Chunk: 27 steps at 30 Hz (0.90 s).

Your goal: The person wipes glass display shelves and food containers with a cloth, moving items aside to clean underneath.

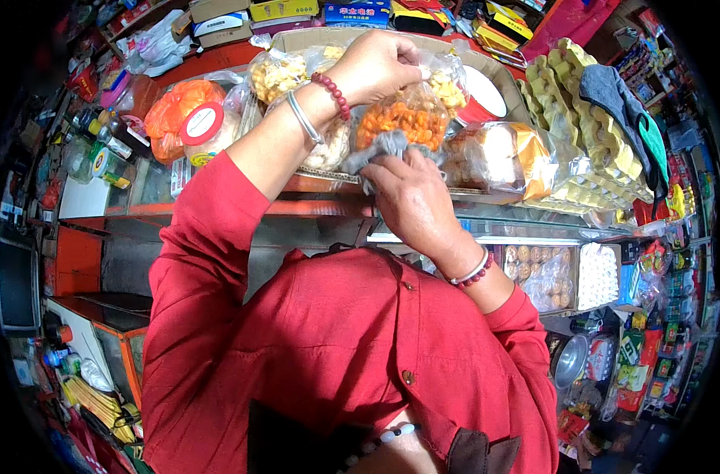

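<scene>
My left hand [383, 68] pinches the gathered top of a clear plastic bag of orange snacks [402, 121], which stands in a cardboard tray [508, 89]. My right hand [410, 198] grips a crumpled grey cloth [383, 151] against the lower front of that bag. Clear bags of pale yellow snacks [277, 74] lie behind and to the left. A bag of whitish snacks [327, 145] is partly hidden under my left forearm. At the right lies a packet of packaged bread or cakes [490, 154], in front of a red and white round container [481, 98].
Stacked egg trays [585, 112] stand right of the cardboard tray, with a grey and green cloth item [617, 98] over them. A red-lidded jar [209, 127] and orange plastic bag [179, 115] stand left. The glass counter's edge [514, 222] runs before me; boxes [357, 13] line the far side.
</scene>
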Motion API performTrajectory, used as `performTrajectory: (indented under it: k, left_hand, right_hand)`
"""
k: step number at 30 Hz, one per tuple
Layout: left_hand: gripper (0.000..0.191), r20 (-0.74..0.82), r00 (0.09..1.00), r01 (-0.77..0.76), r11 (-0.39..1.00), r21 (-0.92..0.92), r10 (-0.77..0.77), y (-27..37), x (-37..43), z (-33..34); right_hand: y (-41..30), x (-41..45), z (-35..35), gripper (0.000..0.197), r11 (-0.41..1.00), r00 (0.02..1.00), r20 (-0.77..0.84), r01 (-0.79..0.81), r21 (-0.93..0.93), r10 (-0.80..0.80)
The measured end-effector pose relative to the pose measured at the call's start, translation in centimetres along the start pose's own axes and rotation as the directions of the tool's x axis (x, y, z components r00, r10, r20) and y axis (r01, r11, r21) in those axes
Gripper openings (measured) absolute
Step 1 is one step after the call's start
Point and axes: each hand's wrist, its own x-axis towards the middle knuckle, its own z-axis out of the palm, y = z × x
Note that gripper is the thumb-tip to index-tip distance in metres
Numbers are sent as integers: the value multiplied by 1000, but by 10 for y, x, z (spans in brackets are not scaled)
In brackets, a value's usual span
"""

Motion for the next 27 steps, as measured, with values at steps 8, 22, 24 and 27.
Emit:
performTrajectory:
  k: [8,22,24,27]
  left_hand:
    - [20,78,997,26,996,-82,-20,10,3,1]
    - [23,-412,901,-193,975,-108,133,33,-115,-77]
    - [31,-543,831,-154,988,-9,125,6,-122,-74]
    - [39,-393,918,-25,995,100,63,-8,-123,-60]
  right_hand:
    - [19,34,-19,43,992,979,-202,1,124,24]
    - [19,-5,-38,36,653,862,-73,-323,685,502]
    - [8,27,-38,43,804,901,-300,-84,589,314]
    - [-1,68,-17,60,904,927,-362,69,422,99]
